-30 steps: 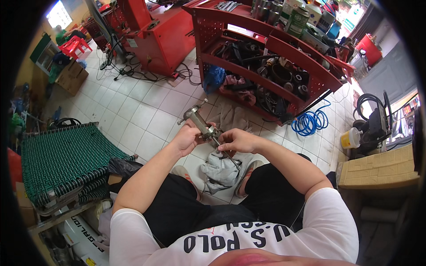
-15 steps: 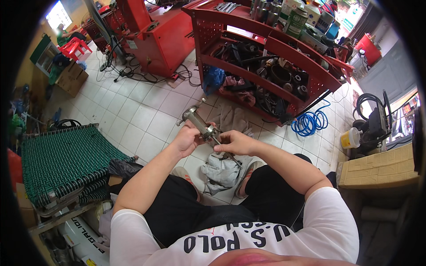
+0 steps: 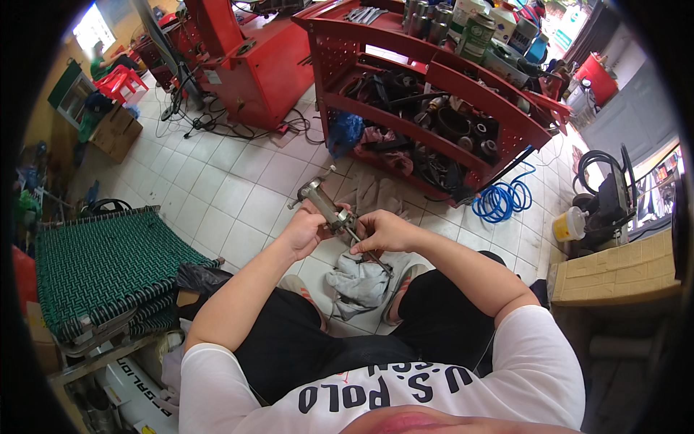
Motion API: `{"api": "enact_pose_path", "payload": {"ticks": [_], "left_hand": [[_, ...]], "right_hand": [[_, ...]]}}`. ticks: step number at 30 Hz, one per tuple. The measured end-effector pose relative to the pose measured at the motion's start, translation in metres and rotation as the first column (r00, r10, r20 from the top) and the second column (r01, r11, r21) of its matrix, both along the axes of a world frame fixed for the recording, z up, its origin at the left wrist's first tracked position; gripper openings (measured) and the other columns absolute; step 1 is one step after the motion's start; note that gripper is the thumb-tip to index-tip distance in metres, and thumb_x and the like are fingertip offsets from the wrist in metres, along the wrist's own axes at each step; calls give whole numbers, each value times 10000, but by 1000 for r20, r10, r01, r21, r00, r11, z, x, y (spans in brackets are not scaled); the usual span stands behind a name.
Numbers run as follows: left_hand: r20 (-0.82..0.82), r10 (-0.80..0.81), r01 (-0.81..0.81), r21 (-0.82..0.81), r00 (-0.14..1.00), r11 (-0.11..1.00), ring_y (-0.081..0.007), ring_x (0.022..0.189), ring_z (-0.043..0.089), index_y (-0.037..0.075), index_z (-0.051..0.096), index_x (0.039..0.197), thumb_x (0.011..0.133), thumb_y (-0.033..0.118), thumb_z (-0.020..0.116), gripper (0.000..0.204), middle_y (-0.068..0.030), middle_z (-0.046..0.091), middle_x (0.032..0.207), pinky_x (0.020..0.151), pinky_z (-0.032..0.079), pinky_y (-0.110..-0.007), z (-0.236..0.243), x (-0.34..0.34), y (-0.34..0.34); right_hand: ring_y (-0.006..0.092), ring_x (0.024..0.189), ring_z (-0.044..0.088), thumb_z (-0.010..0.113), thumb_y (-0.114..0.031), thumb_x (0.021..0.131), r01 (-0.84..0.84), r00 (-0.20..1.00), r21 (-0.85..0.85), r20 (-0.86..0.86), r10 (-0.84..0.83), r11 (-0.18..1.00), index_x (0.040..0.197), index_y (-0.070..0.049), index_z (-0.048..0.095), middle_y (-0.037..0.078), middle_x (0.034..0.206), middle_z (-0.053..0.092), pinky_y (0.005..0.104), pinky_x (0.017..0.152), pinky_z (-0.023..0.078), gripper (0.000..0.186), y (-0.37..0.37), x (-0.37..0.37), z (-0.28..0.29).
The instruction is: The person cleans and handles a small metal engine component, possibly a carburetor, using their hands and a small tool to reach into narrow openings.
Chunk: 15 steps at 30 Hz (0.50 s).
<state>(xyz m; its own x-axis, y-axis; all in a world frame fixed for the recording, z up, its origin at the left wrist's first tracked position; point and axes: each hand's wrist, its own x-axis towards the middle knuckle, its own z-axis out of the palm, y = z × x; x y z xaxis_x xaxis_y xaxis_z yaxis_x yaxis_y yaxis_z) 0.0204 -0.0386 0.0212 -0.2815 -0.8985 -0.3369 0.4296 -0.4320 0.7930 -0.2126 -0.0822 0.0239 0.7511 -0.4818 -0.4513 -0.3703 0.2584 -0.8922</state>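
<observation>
A grey metal cylinder (image 3: 321, 201) with fittings at both ends and a thin rod (image 3: 377, 262) slants between my hands above the floor. My left hand (image 3: 306, 230) is closed around the cylinder's body. With its fingers bent, my right hand (image 3: 387, 233) pinches the rod close to the cylinder's lower end; part of the grip is hidden. Below the rod, a light grey rag (image 3: 358, 288) lies bunched on the tiles between my shoes. Another greyish cloth (image 3: 376, 192) is spread beyond my hands.
A red tool cart (image 3: 434, 130) full of parts and cans stands ahead, with a coiled blue hose (image 3: 503, 200) by its foot. A green woven folding bed (image 3: 108, 264) is at my left, a tan padded block (image 3: 618, 271) at my right. Cables (image 3: 210, 123) lie by a red machine (image 3: 264, 83).
The cylinder stays in my left hand. My right fingers have shifted slightly on the rod, and more of the rod shows below them. The whole view has moved a little.
</observation>
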Motion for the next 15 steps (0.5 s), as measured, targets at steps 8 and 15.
{"api": "enact_pose_path", "payload": {"ticks": [8, 15], "left_hand": [[-155, 92, -95, -13, 984, 995, -200, 1068, 690, 63, 614, 1248, 950, -21, 518, 324, -100, 676, 1231, 860, 587, -370, 3, 0, 0], [-141, 30, -39, -57, 990, 998, -206, 1097, 663, 400, 129, 1609, 980, -22, 480, 835, -116, 608, 1287, 900, 565, -371, 3, 6, 0]], "right_hand": [[63, 564, 488, 849, -240, 836, 195, 981, -246, 42, -190, 950, 717, -82, 467, -28, 615, 480, 255, 462, 400, 430, 10, 10, -5], [72, 598, 519, 655, -395, 988, 61, 998, -35, -3, -61, 998, 958, -52, 682, -1, 745, 619, 272, 512, 427, 345, 7, 11, 2]]}}
